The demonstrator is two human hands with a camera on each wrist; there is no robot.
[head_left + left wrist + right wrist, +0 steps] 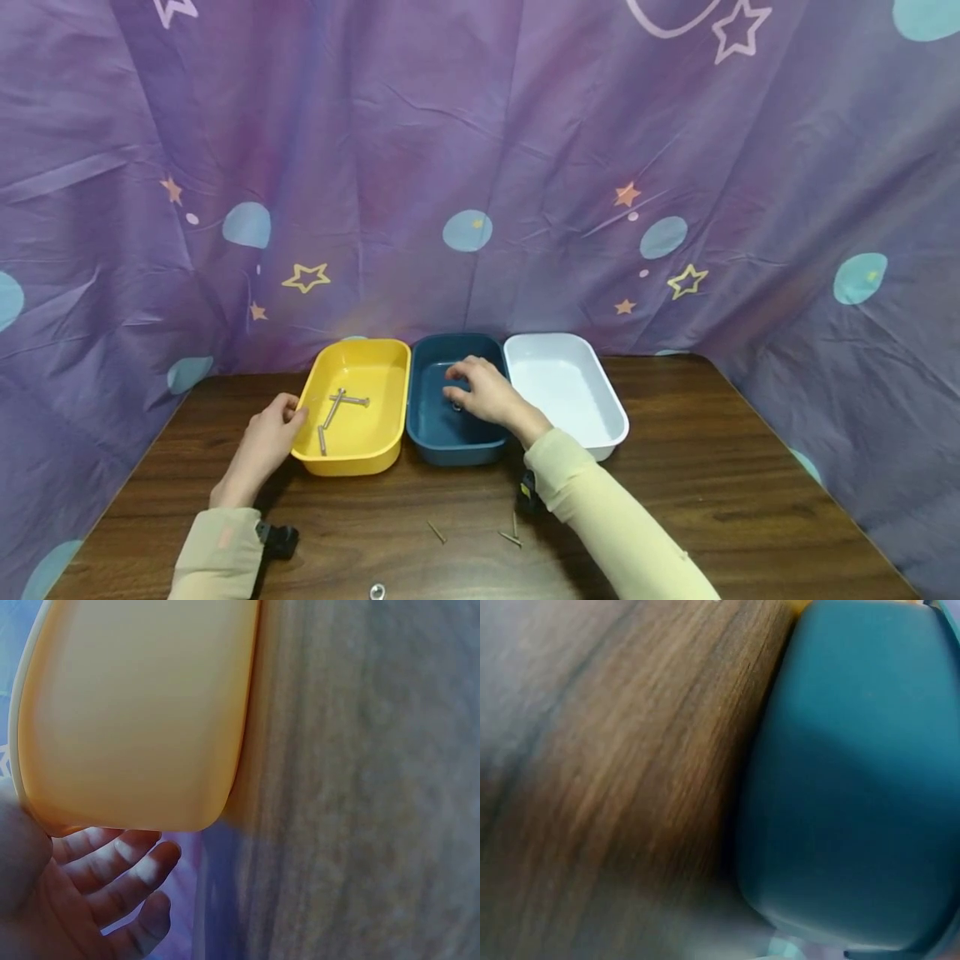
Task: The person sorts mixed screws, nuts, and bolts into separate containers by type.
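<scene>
My left hand [270,429] holds the left rim of a yellow tray [378,425], its thumb over the edge. In the left wrist view, the fingers [127,859] curve behind the tray's outer wall [142,720]. Several silver bolts [333,412] lie in that tray. Over a dark blue tray [459,457], my right hand [486,393] hovers with loosely bent fingers, thumb and forefinger apart. A small metal nut [456,407] shows just below those fingertips. Only the blue tray's outer wall [855,780] and the tabletop appear in the right wrist view; the hand is hidden there.
A white tray [558,392] stands to the right of the blue one, all three in a row. On the wooden table [675,483] lie a few thin screws [436,531] and, at the front edge, a nut [377,592]. A purple curtain [420,167] hangs behind.
</scene>
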